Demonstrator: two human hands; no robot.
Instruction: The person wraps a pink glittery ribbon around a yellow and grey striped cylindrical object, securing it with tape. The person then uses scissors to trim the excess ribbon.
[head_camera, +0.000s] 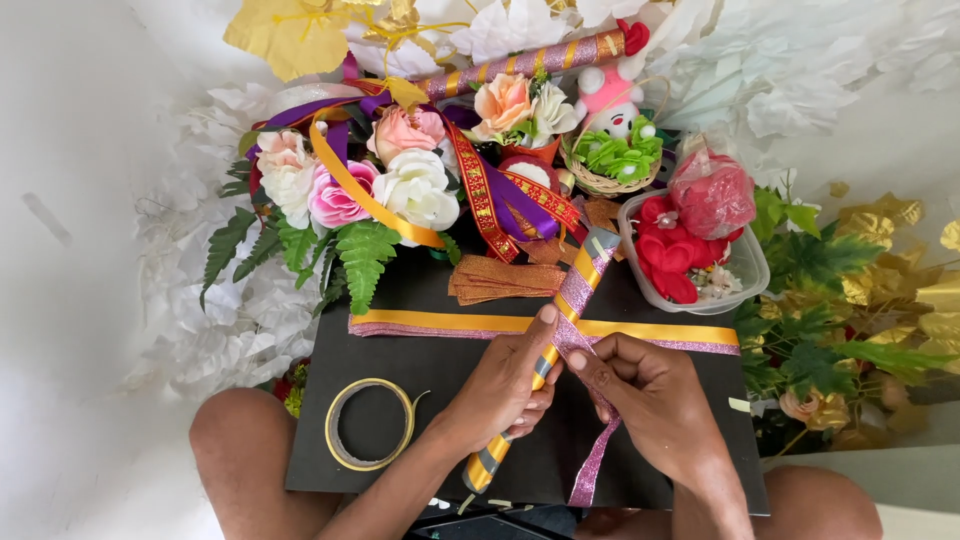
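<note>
My left hand (505, 385) grips a long stick (590, 262) wound with gold, grey and pink glitter ribbon, tilted from lower left to upper right over a black board (390, 290). My right hand (645, 390) pinches a pink glitter ribbon (592, 465) against the stick, just right of my left thumb. The ribbon's loose end hangs down toward the board's near edge. A gold and pink ribbon band (440, 322) lies flat across the board behind both hands.
A roll of tape (368, 424) lies on the board at the left. Artificial flowers (385, 185), ferns and ribbons crowd the far side. A clear tub of red flowers (690, 255) stands at the right, and another wrapped stick (520, 62) lies behind. My knees flank the board.
</note>
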